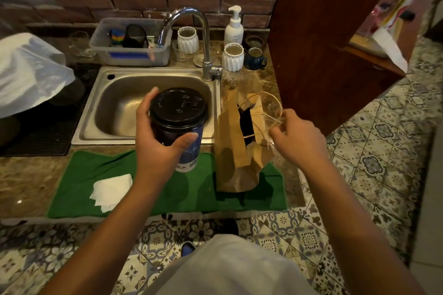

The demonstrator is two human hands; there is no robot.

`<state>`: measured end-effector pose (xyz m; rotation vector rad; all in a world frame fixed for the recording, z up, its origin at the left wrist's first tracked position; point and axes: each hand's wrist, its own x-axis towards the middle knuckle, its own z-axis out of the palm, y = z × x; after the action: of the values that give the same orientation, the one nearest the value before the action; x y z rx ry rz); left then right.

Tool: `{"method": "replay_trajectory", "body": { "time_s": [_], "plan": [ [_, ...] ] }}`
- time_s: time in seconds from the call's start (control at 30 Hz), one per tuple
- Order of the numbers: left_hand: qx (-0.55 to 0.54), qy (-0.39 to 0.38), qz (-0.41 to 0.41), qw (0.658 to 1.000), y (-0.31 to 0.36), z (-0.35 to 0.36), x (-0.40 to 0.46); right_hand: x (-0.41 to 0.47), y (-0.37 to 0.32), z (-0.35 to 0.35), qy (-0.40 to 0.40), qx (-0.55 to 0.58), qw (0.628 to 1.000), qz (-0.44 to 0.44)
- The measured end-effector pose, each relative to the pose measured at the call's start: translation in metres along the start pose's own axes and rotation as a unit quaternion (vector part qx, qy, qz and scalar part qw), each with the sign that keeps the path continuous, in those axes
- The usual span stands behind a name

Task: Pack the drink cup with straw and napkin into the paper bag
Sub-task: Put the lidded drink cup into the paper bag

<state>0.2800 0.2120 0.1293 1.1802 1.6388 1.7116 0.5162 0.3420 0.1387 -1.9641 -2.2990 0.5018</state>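
My left hand (158, 141) grips a dark blue drink cup (178, 124) with a black lid, held upright above the green cloth (191, 191). To its right a brown paper bag (237, 151) stands open on the cloth. My right hand (296, 136) pinches the bag's twine handles (268, 112) and holds them to the right of the opening. White napkins (111, 190) lie on the left part of the cloth. I see no straw.
A steel sink (148, 103) with a tap (203, 38) lies behind the cloth. Cups, a soap pump bottle (234, 27) and a plastic tub (129, 43) stand along the brick wall. A wooden cabinet (330, 38) rises at right; a white plastic bag (28, 72) sits left.
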Motion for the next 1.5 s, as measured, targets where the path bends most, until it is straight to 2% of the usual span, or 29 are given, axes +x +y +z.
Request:
{"method": "replay_trajectory", "body": {
  "time_s": [0.13, 0.2, 0.27, 0.3, 0.4, 0.47, 0.53, 0.73, 0.9, 1.07, 1.1, 1.17, 1.23, 1.3, 1.33, 1.43, 1.5],
  "plan": [
    [0.015, -0.014, 0.018, 1.000, 0.014, 0.016, 0.014, 0.006, 0.007, -0.026, 0.008, -0.023, 0.999, -0.024],
    [0.025, -0.019, 0.033, 0.999, 0.023, 0.025, 0.022, 0.006, 0.008, -0.041, 0.049, 0.026, 0.997, -0.050],
    [0.025, -0.027, 0.049, 0.998, 0.033, 0.036, 0.031, 0.003, 0.006, -0.059, 0.087, 0.124, 0.984, -0.096],
    [0.024, -0.032, 0.055, 0.998, 0.039, 0.041, 0.036, 0.001, 0.002, -0.068, 0.084, 0.180, 0.972, -0.126],
    [0.023, -0.055, 0.071, 0.996, 0.054, 0.063, 0.050, -0.005, -0.015, -0.089, 0.004, 0.289, 0.932, -0.217],
    [0.024, -0.072, 0.087, 0.993, 0.064, 0.077, 0.060, -0.001, -0.023, -0.096, -0.017, 0.291, 0.917, -0.272],
    [0.023, -0.080, 0.095, 0.992, 0.071, 0.089, 0.070, 0.009, -0.029, -0.101, -0.002, 0.279, 0.910, -0.308],
    [0.065, -0.099, 0.085, 0.989, 0.086, 0.116, 0.088, 0.043, -0.015, -0.119, 0.015, 0.267, 0.895, -0.357],
    [0.072, -0.128, 0.053, 0.988, 0.074, 0.131, 0.090, 0.060, -0.001, -0.107, 0.018, 0.285, 0.885, -0.368],
    [0.052, -0.193, 0.025, 0.979, 0.066, 0.135, 0.092, 0.072, 0.017, -0.100, 0.025, 0.323, 0.870, -0.372],
    [0.060, -0.179, 0.011, 0.982, 0.061, 0.135, 0.088, 0.074, 0.021, -0.100, 0.030, 0.326, 0.872, -0.365],
    [0.121, -0.103, -0.023, 0.987, 0.042, 0.132, 0.074, 0.077, 0.032, -0.102, 0.054, 0.334, 0.876, -0.344],
    [0.267, -0.047, -0.050, 0.961, 0.020, 0.126, 0.059, 0.082, 0.043, -0.105, 0.086, 0.344, 0.877, -0.324],
    [0.427, -0.090, -0.066, 0.897, 0.000, 0.122, 0.046, 0.087, 0.052, -0.109, 0.112, 0.351, 0.878, -0.305],
    [0.468, -0.120, -0.083, 0.872, -0.007, 0.121, 0.043, 0.088, 0.056, -0.111, 0.125, 0.352, 0.879, -0.297],
    [0.510, -0.170, -0.125, 0.834, -0.015, 0.118, 0.042, 0.091, 0.064, -0.113, 0.163, 0.354, 0.877, -0.280],
    [0.502, -0.182, -0.136, 0.834, -0.018, 0.115, 0.047, 0.091, 0.066, -0.113, 0.179, 0.359, 0.873, -0.276]
  ]
}}
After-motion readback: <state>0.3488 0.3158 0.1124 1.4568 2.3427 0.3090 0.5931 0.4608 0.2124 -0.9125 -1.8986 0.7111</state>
